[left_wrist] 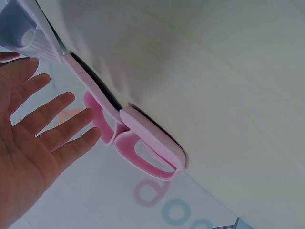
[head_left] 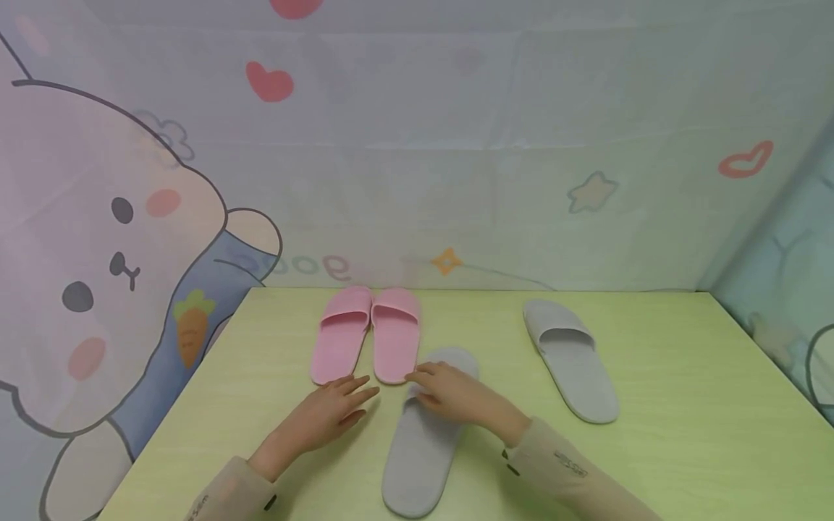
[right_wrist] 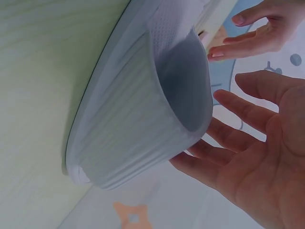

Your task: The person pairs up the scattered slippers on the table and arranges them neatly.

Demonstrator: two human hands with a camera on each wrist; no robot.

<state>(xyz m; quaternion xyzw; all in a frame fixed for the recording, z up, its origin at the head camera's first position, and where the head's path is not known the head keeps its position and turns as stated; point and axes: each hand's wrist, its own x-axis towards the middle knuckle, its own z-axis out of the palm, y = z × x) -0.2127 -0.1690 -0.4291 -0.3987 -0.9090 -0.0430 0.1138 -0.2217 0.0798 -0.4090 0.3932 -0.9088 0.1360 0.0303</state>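
Observation:
A grey slipper (head_left: 422,463) lies at the front middle of the table, its toe pointing away. My right hand (head_left: 459,394) is over its strap, fingers spread loosely. In the right wrist view, the fingertips are right at the upper edge of the slipper's strap (right_wrist: 128,114). Toward the left, my left hand (head_left: 316,414) hovers with fingers extended and holds nothing. Just beyond it, a pink slipper (head_left: 340,351) and a second pink slipper (head_left: 396,347) stand side by side, toes to the back. The left wrist view shows the left palm (left_wrist: 33,152) and these slippers.
Another grey slipper (head_left: 580,369) lies at the right, angled with its toe toward the back left. The pale green table (head_left: 691,391) ends at a hanging cloth (head_left: 417,145) printed with hearts, stars and a cartoon animal. More cloth hangs along the right side.

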